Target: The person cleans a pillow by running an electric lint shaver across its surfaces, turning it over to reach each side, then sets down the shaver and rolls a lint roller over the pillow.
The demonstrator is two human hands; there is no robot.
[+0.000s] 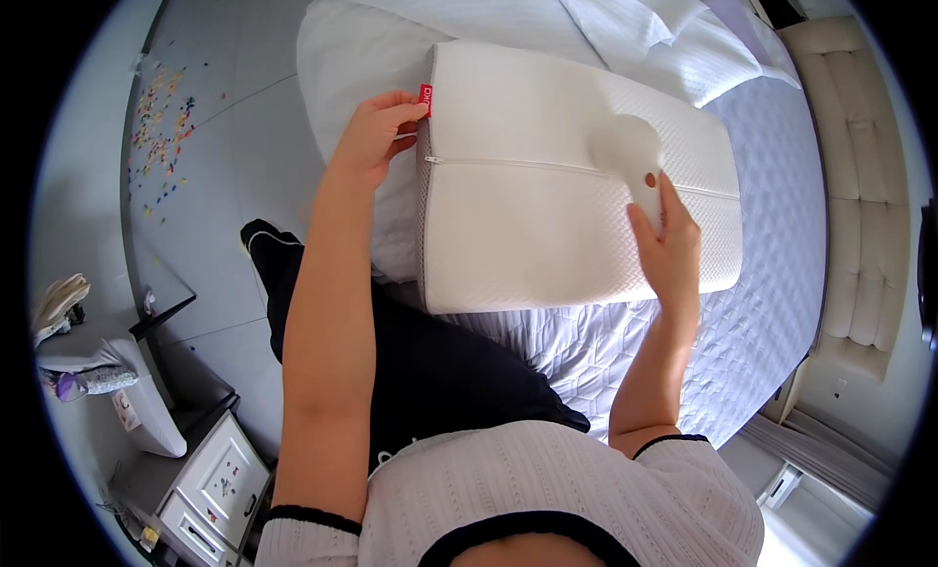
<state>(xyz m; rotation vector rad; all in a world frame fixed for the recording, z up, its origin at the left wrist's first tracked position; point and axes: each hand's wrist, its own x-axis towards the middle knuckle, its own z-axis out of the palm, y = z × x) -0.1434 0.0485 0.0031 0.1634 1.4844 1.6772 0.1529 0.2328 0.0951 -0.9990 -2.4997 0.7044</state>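
A white zippered pillow (528,235) lies flat on the bed, its zipper running across the upper side. At its left edge, my left hand (379,127) is closed, with thumb and fingers pinching the small red label (425,100). My right hand (669,239) is wrapped round the handle of a white handheld device, which looks like a fabric shaver (628,145). The device has a broad round head and a copper-coloured button. Its head rests on or just above the pillow near the zipper; the contact side is hidden.
The bed's quilted cover (752,196) surrounds the pillow, with a rumpled white sheet (625,20) beyond. A padded headboard (855,205) stands right. Small colourful pieces (161,127) are scattered on the grey floor at left, and a white cabinet (220,484) stands lower left.
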